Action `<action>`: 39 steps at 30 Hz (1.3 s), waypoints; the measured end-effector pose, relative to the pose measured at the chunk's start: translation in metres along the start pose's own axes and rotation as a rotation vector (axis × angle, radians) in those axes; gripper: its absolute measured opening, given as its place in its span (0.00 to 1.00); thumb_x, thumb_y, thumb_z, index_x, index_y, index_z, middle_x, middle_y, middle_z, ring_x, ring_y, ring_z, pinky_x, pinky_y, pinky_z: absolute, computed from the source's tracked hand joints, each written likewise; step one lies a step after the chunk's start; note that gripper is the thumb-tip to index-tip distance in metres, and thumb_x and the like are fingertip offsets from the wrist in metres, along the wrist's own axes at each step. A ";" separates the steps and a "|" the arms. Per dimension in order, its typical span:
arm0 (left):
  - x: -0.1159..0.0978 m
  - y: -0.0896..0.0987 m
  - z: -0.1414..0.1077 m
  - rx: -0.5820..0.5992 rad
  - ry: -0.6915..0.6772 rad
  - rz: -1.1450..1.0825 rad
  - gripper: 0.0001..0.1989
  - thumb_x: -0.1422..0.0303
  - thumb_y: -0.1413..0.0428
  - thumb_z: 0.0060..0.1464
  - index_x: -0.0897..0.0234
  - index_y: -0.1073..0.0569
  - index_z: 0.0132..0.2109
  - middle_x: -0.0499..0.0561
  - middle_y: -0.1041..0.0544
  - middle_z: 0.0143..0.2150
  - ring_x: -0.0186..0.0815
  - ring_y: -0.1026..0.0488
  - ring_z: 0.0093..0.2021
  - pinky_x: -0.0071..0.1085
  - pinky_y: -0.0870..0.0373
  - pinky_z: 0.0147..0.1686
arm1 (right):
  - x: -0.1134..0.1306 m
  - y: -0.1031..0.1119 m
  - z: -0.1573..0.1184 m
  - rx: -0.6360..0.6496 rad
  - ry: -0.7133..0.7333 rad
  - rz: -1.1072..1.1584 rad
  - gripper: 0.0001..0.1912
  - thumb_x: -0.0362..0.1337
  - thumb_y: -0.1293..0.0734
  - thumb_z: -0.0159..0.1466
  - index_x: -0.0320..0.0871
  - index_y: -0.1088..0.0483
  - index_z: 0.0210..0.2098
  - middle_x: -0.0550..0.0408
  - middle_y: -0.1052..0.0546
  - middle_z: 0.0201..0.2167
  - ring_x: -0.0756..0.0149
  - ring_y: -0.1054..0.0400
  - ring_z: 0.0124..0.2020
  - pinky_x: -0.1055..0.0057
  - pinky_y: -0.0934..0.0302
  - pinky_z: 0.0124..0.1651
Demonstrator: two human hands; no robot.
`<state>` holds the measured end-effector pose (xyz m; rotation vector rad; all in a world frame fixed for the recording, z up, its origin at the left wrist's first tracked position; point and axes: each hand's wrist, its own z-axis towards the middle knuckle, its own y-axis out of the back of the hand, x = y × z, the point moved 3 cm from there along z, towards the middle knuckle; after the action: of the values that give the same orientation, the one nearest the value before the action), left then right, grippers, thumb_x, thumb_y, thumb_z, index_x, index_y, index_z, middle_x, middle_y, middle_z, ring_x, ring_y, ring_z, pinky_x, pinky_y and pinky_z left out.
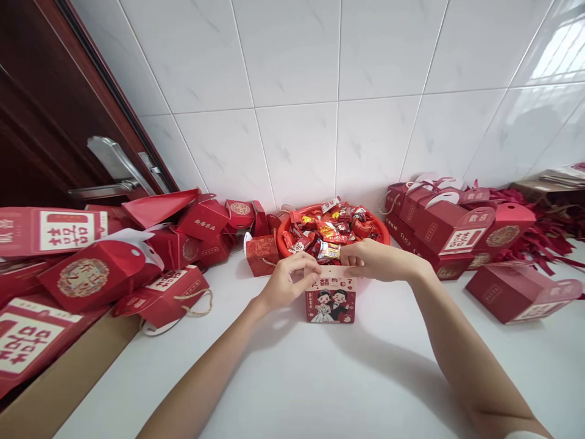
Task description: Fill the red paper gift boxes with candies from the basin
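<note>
Two top corners of the couple-print box (331, 306) are being pinched: L by the left hand (292, 278), R by the right hand (382, 259); it's being held upright on the counter (292, 381), nr the sweets basin (386, 236). Prob. light, stiffish, creasable card is being handled; sides are being judged best grip.
</note>
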<state>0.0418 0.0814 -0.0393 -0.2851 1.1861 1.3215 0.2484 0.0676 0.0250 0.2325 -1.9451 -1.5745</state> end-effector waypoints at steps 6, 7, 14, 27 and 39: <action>0.016 0.003 0.002 -0.046 0.077 -0.052 0.15 0.63 0.39 0.57 0.62 0.21 0.50 0.55 0.21 0.48 0.43 0.23 0.48 0.36 0.25 0.46 | 0.000 -0.008 0.007 -0.046 0.056 -0.016 0.11 0.29 0.37 0.63 0.43 0.38 0.25 0.59 0.33 0.23 0.70 0.43 0.25 0.71 0.53 0.29; 0.016 0.003 0.001 -0.053 0.070 -0.030 0.14 0.62 0.39 0.57 0.62 0.21 0.49 0.55 0.20 0.47 0.43 0.23 0.48 0.36 0.25 0.47 | -0.002 -0.010 0.007 -0.076 0.090 0.013 0.10 0.29 0.37 0.63 0.42 0.37 0.26 0.58 0.31 0.24 0.70 0.41 0.25 0.71 0.52 0.29; 0.008 0.001 0.002 -0.031 0.035 -0.084 0.18 0.58 0.37 0.55 0.62 0.21 0.50 0.55 0.23 0.48 0.40 0.22 0.46 0.35 0.22 0.45 | -0.033 -0.014 -0.047 -0.327 0.060 0.419 0.14 0.44 0.39 0.68 0.41 0.32 0.33 0.56 0.27 0.26 0.71 0.33 0.21 0.74 0.40 0.25; 0.017 0.001 0.007 -0.018 0.118 -0.025 0.11 0.61 0.38 0.52 0.62 0.19 0.40 0.58 0.23 0.49 0.45 0.25 0.52 0.40 0.23 0.48 | -0.117 -0.011 -0.208 -1.104 -0.827 -0.017 0.16 0.52 0.37 0.47 0.46 0.30 0.23 0.52 0.27 0.17 0.59 0.32 0.23 0.66 0.44 0.29; 0.017 0.001 0.007 -0.002 0.114 -0.016 0.10 0.62 0.39 0.53 0.61 0.19 0.39 0.57 0.23 0.48 0.44 0.25 0.51 0.40 0.24 0.49 | -0.130 -0.031 -0.193 -1.182 -0.965 0.009 0.20 0.55 0.42 0.46 0.48 0.31 0.26 0.53 0.31 0.16 0.55 0.34 0.24 0.62 0.43 0.32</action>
<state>0.0409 0.0969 -0.0486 -0.3746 1.2752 1.3070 0.4523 -0.0355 -0.0304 -1.1841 -1.1306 -2.7951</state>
